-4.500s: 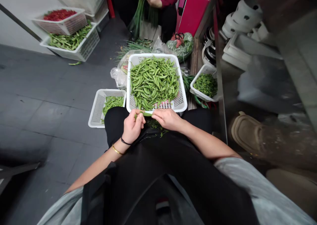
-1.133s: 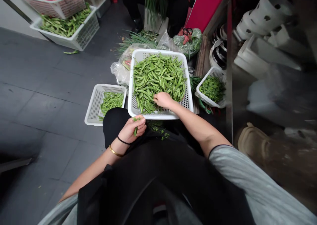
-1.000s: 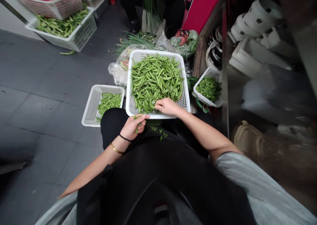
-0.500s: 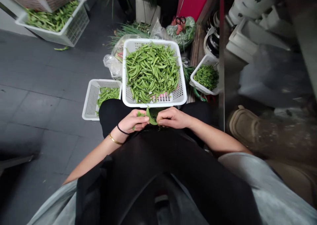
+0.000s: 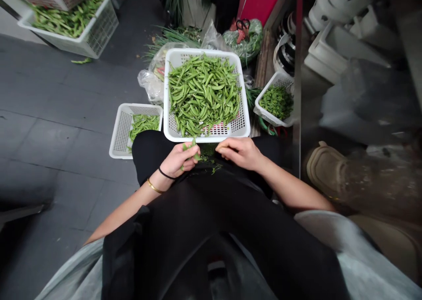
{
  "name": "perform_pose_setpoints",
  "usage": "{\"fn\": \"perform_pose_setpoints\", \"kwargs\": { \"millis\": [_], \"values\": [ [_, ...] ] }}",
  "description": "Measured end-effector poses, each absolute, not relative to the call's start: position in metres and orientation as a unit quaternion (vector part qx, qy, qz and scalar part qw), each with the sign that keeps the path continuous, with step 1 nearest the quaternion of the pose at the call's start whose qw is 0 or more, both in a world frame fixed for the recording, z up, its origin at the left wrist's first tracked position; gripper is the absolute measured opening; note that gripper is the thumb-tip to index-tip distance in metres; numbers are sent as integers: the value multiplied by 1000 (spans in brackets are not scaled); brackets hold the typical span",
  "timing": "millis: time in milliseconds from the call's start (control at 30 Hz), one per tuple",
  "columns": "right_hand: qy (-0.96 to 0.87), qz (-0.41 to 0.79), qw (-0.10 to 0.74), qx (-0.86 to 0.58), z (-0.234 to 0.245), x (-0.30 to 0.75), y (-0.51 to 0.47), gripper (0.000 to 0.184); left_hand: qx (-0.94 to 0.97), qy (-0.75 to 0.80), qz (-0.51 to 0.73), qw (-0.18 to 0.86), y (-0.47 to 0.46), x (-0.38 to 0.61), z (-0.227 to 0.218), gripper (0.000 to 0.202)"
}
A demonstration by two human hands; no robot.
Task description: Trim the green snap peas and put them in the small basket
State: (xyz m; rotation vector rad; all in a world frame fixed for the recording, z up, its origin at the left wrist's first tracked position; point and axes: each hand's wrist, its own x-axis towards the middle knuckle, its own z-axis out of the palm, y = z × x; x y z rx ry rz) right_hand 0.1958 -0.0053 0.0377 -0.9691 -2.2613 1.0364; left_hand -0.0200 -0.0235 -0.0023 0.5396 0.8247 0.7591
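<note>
A large white basket (image 5: 242,126) heaped with green pea pods (image 5: 204,93) rests at my knees. My left hand (image 5: 180,159) is closed on green pea pods (image 5: 193,147) just below the basket's near rim. My right hand (image 5: 242,151) hovers a little to the right, fingers curled in a pinch; what it holds is too small to make out. Green scraps (image 5: 214,168) lie on my black apron between the two hands.
A smaller white basket (image 5: 120,133) with a few pods sits left on the grey floor. Another small basket (image 5: 275,102) of green trimmings stands right, by a metal cabinet. Plastic bags (image 5: 151,82), chives and red scissors (image 5: 242,27) lie behind. Stacked baskets (image 5: 85,36) are far left.
My right hand reached into the big basket, came back with a pod, passed it to my left hand, and has now drawn apart to the right.
</note>
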Motion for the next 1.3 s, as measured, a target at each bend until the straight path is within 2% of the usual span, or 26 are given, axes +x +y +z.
{"fn": "perform_pose_setpoints", "kwargs": {
  "millis": [133, 233, 333, 433, 633, 733, 800, 867, 967, 1067, 1167, 1233, 1300],
  "values": [
    [-906, 147, 213, -334, 34, 184, -14, 25, 230, 442, 433, 752, -22, -10, 3, 35],
    [-919, 80, 205, -327, 26, 172, -14, 26, 230, 449, 455, 734, -24, -5, 8, 36],
    [-919, 71, 222, -318, 21, 166, -9, 26, 222, 442, 459, 738, -27, -3, 9, 37],
    [-900, 170, 266, -301, 21, 164, -6, 23, 236, 418, 442, 758, -29, -5, 7, 36],
    [-733, 514, 266, -358, 32, 188, 3, 14, 306, 305, 291, 853, -30, -22, 3, 34],
    [-650, 553, 316, -414, 38, 216, 12, 20, 309, 281, 253, 873, -30, -30, 2, 33],
    [-669, 517, 306, -438, 43, 229, 14, 23, 306, 277, 245, 877, -30, -34, 1, 32],
    [-746, 420, 266, -442, 48, 229, 11, 26, 303, 280, 235, 880, -29, -36, 0, 30],
    [-880, 219, 173, -385, 52, 210, 0, 31, 311, 288, 203, 883, -28, -36, 2, 31],
    [-942, 140, 69, -298, 49, 187, -5, 28, 380, 326, 170, 849, -26, -34, 11, 30],
    [-941, 229, 63, -241, 45, 178, 1, 33, 520, 401, 230, 719, -27, -30, 25, 16],
    [-895, 382, 97, -211, 41, 178, 5, 34, 580, 409, 274, 649, -30, -27, 34, 11],
    [-800, 545, 144, -205, 33, 179, 6, 38, 587, 408, 302, 631, -33, -25, 39, 10]
  ]
}}
